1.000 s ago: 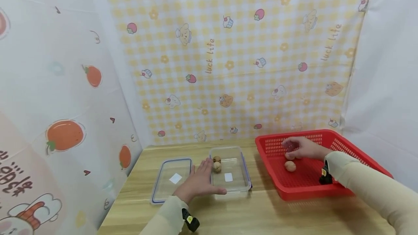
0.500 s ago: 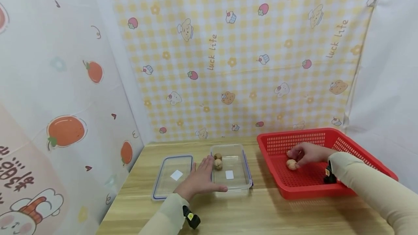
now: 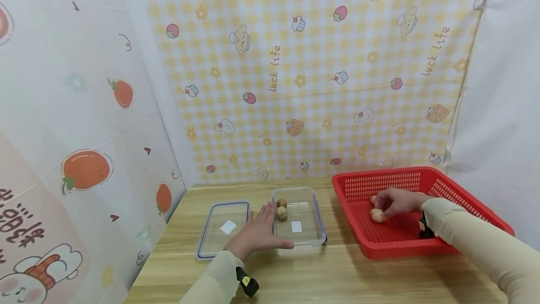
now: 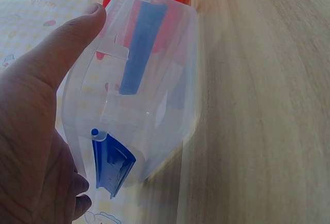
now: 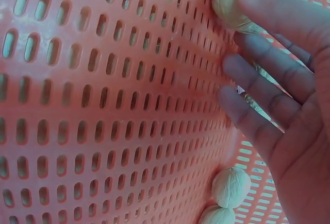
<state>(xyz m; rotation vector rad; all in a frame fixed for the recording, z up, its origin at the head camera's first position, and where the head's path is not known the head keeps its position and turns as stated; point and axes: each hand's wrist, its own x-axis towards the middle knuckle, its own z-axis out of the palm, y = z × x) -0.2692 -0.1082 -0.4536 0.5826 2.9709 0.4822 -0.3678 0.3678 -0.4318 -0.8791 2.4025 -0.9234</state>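
My right hand (image 3: 396, 201) reaches into the red basket and pinches a walnut (image 3: 377, 215). In the right wrist view the thumb lies on that walnut (image 5: 232, 2) and the other fingers reach toward the basket floor. Another walnut (image 3: 373, 199) shows partly behind the hand. Two walnuts (image 5: 231, 187) lie lower in the right wrist view. My left hand (image 3: 257, 236), fingers extended, rests at the left side of a clear plastic box (image 3: 305, 237). Its thumb lies along the rim in the left wrist view. Two walnuts (image 3: 281, 213) sit inside the box.
The red basket (image 3: 405, 249) stands at the right of the wooden table (image 3: 320, 276). A clear lid (image 3: 206, 243) with a blue seal lies left of the box. Blue latches (image 4: 144, 46) hang on the box's sides. A patterned cloth (image 3: 312, 107) hangs behind.
My right hand has come down and nearer within the basket, from above the rear walnuts onto the front walnut, which it now pinches. The left hand keeps its place by the box.
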